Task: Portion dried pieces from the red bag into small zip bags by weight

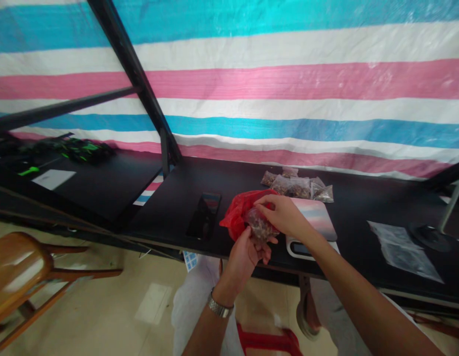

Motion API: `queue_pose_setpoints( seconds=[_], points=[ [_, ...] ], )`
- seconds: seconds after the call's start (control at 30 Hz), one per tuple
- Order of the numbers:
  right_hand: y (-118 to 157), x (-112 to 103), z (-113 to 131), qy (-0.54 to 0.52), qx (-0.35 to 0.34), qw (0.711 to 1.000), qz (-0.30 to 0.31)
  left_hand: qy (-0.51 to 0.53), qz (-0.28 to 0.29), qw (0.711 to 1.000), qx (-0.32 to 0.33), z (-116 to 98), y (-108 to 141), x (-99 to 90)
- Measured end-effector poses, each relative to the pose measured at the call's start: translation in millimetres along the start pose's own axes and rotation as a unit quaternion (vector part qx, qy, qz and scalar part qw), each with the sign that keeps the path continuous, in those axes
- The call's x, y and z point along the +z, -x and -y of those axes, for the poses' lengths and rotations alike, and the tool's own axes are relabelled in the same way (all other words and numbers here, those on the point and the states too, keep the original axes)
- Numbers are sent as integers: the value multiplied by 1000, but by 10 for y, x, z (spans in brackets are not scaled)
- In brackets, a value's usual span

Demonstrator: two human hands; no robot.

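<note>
A small clear bag of brown bits (261,225) rests in my left hand (250,249), whose fingers curl under it near the table's front edge. My right hand (279,212) pinches the top of the same bag from above. Directly behind both hands lies an open red plastic bag (235,212); its inside is mostly hidden. To the right, partly under my right forearm, is a white scale (316,217) with a display at its front. Several filled clear bags (299,187) lie in a group behind the scale.
A dark phone (205,215) lies on the black table (170,198), left of the red bag. Flat clear bags (403,249) and a stand's round base (432,237) are at the right. A wooden chair (20,272) stands at left. Striped sheeting hangs behind the table.
</note>
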State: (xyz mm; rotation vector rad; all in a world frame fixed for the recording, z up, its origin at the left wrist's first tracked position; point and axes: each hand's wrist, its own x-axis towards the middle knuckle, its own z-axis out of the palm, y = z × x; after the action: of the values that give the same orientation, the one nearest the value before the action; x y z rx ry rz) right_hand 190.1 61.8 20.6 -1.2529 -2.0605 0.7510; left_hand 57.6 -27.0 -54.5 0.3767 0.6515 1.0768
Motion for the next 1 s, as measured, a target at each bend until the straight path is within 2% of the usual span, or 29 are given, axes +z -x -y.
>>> queue_pose_setpoints(
  seconds=[0.17, 0.37, 0.53, 0.67, 0.73, 0.77, 0.87, 0.93, 1.0],
  points=[
    [82, -47, -45, -49, -1, 999, -13, -45, -15, 997, 53, 9, 15, -2],
    [204, -94, -60, -125, -3, 992, -33, -127, -123, 966, 187, 86, 52, 28],
    [354, -326, 11, -108, -26, 981, -160, -185, -140, 942, 241, 88, 124, 95],
    [480, -670, -201, -92, 9, 959, -268, -259, -150, 911, 285, 87, 144, 83],
    [525, -808, -413, -101, 40, 952, -286, -331, -161, 864, 342, 92, 163, 47],
    [543, -854, -526, -108, 53, 952, -282, -380, -170, 825, 381, 93, 173, 27],
    [580, -902, -811, -97, 86, 962, -239, -541, -162, 677, 473, 90, 182, -24],
    [601, -885, -909, -61, 95, 966, -231, -621, -142, 589, 497, 90, 150, -50],
    [624, -864, -937, -24, 95, 966, -237, -675, -130, 537, 489, 95, 90, -82]
  ],
)
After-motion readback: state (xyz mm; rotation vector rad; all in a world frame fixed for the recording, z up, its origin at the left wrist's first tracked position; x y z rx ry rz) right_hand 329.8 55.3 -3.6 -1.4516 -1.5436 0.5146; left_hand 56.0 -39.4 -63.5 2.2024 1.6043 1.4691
